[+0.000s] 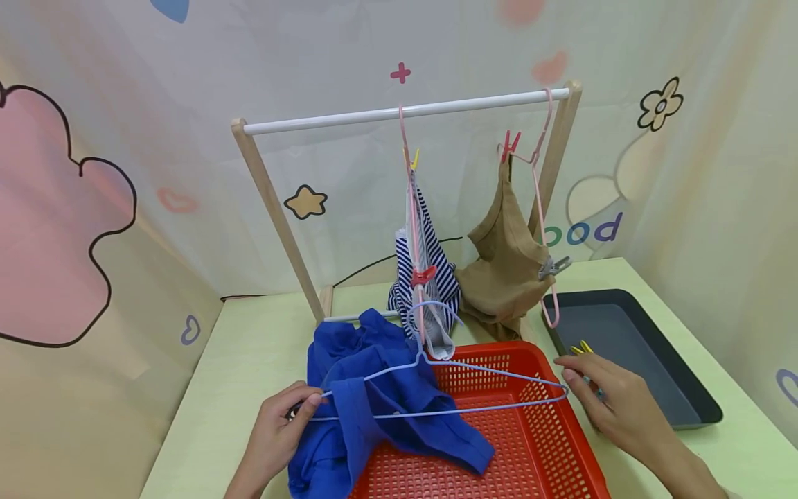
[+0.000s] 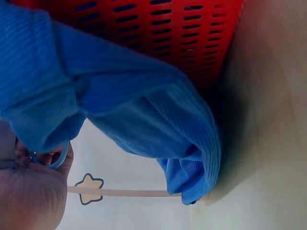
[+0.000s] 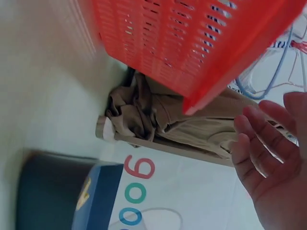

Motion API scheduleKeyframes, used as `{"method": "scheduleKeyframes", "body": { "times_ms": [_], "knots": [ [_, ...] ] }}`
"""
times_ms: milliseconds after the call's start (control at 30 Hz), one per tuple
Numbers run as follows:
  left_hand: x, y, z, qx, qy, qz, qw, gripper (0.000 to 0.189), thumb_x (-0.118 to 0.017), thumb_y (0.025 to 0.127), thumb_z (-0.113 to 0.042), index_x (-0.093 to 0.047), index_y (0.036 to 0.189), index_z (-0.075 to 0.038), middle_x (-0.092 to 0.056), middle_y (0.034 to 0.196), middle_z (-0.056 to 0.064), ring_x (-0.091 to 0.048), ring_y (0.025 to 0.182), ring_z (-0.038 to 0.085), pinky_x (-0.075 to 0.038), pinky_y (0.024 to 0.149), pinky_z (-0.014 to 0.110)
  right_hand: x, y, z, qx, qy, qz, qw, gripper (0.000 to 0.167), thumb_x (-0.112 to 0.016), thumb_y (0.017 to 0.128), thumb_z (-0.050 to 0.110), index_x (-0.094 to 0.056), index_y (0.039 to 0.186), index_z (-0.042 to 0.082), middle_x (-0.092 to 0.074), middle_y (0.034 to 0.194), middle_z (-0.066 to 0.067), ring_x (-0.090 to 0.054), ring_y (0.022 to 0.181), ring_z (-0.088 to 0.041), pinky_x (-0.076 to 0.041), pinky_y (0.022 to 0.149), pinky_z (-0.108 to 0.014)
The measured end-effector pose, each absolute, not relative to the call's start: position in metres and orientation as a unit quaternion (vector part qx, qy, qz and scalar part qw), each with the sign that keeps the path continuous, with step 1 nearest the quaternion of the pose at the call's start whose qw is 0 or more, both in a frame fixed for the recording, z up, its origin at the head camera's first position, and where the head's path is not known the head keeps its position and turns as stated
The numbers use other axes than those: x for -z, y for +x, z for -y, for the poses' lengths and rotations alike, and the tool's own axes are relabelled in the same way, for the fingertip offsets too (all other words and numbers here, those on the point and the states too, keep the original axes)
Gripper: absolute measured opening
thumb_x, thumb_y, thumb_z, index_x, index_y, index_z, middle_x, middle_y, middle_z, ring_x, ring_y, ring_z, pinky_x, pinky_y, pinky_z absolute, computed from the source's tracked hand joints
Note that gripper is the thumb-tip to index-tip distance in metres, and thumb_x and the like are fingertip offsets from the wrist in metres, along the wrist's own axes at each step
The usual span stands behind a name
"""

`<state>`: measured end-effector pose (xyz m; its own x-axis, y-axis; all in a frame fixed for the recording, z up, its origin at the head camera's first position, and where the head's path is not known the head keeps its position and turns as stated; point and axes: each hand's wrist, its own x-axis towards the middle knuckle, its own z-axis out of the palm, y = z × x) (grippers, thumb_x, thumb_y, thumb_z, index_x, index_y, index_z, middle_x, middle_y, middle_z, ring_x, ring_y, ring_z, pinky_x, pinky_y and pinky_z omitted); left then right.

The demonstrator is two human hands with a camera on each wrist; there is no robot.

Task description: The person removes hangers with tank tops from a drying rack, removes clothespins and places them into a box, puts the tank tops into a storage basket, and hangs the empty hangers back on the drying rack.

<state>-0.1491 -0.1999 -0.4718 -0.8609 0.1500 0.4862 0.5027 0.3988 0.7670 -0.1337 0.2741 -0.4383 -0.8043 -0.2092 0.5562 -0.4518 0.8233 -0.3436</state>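
Note:
My left hand (image 1: 280, 423) grips the left end of a light blue hanger (image 1: 492, 369), held over the red basket. A blue garment (image 1: 374, 395) is draped over the hanger's left part; in the left wrist view, the ribbed blue cloth (image 2: 144, 115) hangs past the basket's side. My right hand (image 1: 617, 402) is between the basket and the dark tray; the right wrist view shows its fingers (image 3: 261, 139) loosely bent with nothing between them. Just beyond that hand is a yellow clothespin (image 1: 582, 348), partly hidden.
A rack with a white rail (image 1: 399, 113) stands behind the red basket (image 1: 561, 443). A striped garment (image 1: 442, 256) and a brown garment (image 1: 505, 270) hang there on pink hangers with clothespins. The dark tray (image 1: 642, 346) sits at the table's right.

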Motion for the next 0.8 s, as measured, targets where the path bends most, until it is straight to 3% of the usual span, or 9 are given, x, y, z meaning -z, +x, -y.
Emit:
{"method": "scheduleKeyframes", "body": {
  "times_ms": [167,467,667,800],
  "knots": [
    [0.471,-0.149,0.195,0.499,-0.204,0.823,0.182,0.021,-0.061,0.093,0.002,-0.072,0.094,-0.016,-0.068,0.084,0.002,-0.056,0.073,0.002,-0.048,0.059,0.022,0.443,-0.133,-0.268,-0.282,0.202,0.913,0.213,0.022,-0.069,0.091,0.009,-0.069,0.112,0.014,-0.072,0.105,0.005,-0.066,0.089,-0.003,-0.058,0.073,-0.024],
    [0.472,-0.149,0.191,0.475,-0.231,0.824,0.206,0.024,-0.062,0.090,0.007,-0.072,0.093,-0.015,-0.061,0.077,-0.002,-0.052,0.068,0.002,-0.045,0.056,0.020,0.450,-0.134,-0.264,-0.357,0.227,0.892,0.159,0.026,-0.064,0.092,0.001,-0.069,0.108,0.021,-0.072,0.097,0.004,-0.062,0.087,0.002,-0.053,0.075,-0.017],
    [0.471,-0.147,0.191,0.463,-0.217,0.835,0.202,0.023,-0.062,0.089,0.007,-0.072,0.092,-0.014,-0.060,0.076,-0.004,-0.050,0.066,0.002,-0.044,0.055,0.020,0.457,-0.134,-0.266,-0.266,0.219,0.914,0.213,0.027,-0.077,0.081,0.004,-0.073,0.103,0.020,-0.071,0.097,0.010,-0.063,0.084,-0.002,-0.053,0.075,-0.012],
    [0.469,-0.145,0.191,0.461,-0.204,0.842,0.193,0.022,-0.062,0.091,0.005,-0.073,0.092,-0.015,-0.061,0.078,-0.005,-0.051,0.067,0.001,-0.044,0.056,0.021,0.462,-0.133,-0.271,-0.172,0.224,0.924,0.258,0.030,-0.083,0.073,0.007,-0.074,0.100,0.016,-0.068,0.092,0.010,-0.061,0.077,-0.004,-0.058,0.071,-0.020]
  ]
}}
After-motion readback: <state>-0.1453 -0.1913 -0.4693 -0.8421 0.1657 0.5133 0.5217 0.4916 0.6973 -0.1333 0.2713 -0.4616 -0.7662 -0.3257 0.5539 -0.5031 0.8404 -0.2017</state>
